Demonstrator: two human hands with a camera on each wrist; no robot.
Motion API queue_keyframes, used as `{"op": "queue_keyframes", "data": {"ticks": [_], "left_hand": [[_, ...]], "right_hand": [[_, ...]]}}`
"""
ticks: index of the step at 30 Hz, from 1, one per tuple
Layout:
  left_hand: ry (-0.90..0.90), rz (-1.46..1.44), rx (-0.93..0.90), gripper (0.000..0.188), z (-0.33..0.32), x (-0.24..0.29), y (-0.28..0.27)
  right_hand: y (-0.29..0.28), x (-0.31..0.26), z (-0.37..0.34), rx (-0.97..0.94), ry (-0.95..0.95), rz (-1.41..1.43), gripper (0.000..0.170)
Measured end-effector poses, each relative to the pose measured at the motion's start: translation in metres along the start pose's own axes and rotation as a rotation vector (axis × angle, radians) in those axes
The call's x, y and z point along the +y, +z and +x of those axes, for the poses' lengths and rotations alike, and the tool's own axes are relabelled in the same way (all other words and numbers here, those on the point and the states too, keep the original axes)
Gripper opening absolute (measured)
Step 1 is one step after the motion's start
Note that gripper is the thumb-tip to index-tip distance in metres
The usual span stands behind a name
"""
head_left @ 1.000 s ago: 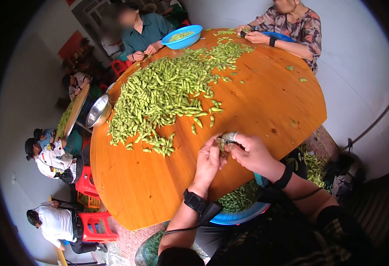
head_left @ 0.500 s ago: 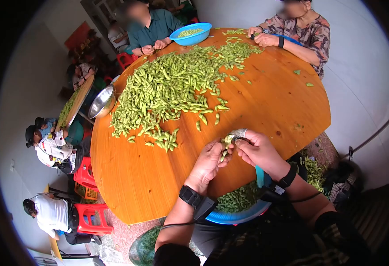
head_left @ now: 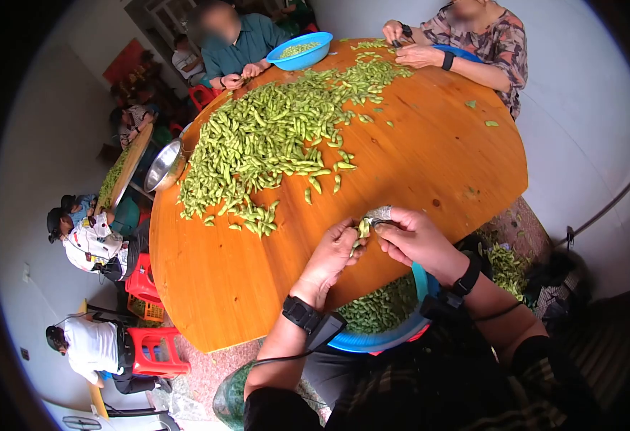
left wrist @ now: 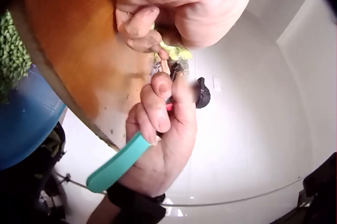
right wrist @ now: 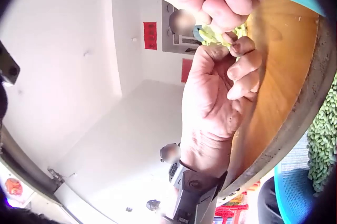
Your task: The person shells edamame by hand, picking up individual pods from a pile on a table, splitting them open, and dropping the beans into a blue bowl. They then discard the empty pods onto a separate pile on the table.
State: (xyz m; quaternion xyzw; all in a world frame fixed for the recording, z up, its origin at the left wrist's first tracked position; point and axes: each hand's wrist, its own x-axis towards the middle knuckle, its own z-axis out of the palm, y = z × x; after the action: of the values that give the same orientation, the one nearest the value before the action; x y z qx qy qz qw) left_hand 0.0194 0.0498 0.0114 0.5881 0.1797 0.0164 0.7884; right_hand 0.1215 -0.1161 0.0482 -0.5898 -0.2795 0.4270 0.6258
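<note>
Over the near edge of the wooden table, my left hand pinches a green edamame pod between thumb and fingers. Facing it, my right hand has its fingers curled round a teal-handled tool, whose working end is hidden near the pod. A silvery wrapping covers the tip of a right finger, right at the pod. In the right wrist view, yellow-green pod pieces show between the two hands. A large pile of edamame pods lies beyond them on the table.
Below the table's near edge stands a blue basin of shelled green beans. A steel bowl is at the left edge. Across the table, two people work beside a blue bowl. Discarded husks lie at the right.
My hands, close together a second ago, are now slightly apart at the fingers, still at the pod. The head view has shifted a little. The person at far right has raised one hand.
</note>
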Motion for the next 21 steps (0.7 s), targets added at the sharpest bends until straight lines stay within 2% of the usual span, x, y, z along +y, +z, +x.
{"op": "queue_keyframes", "data": {"ticks": [5, 7, 12, 14, 16, 18, 20, 21], "left_hand": [[-0.035, 0.023, 0.002, 0.02, -0.007, 0.007, 0.013], [0.004, 0.05, 0.101, 0.018, -0.006, 0.009, 0.018], [0.036, 0.076, 0.139, 0.023, -0.005, 0.013, 0.022], [0.023, 0.09, 0.154, 0.024, -0.008, 0.011, 0.014], [0.098, 0.025, 0.112, 0.026, -0.013, 0.019, 0.01], [0.115, 0.051, 0.169, 0.028, -0.036, 0.03, 0.021], [0.137, 0.228, 0.082, 0.029, -0.073, 0.032, 0.029], [0.104, 0.198, -0.005, 0.028, -0.09, 0.03, 0.036]], "right_hand": [[-0.004, 0.005, -0.003, 0.033, -0.014, 0.104, 0.015], [-0.005, 0.008, -0.003, 0.055, -0.021, 0.149, 0.016], [-0.011, 0.006, -0.002, 0.065, -0.04, 0.13, 0.017], [-0.014, 0.005, -0.001, 0.167, -0.02, 0.154, 0.018], [-0.025, 0.004, 0.004, 0.19, -0.064, 0.201, 0.02], [-0.043, 0.009, 0.013, 0.24, -0.119, 0.208, 0.02], [-0.067, 0.018, 0.023, 0.312, -0.133, 0.202, 0.018], [-0.079, 0.022, 0.027, 0.309, -0.134, 0.255, 0.018]]}}
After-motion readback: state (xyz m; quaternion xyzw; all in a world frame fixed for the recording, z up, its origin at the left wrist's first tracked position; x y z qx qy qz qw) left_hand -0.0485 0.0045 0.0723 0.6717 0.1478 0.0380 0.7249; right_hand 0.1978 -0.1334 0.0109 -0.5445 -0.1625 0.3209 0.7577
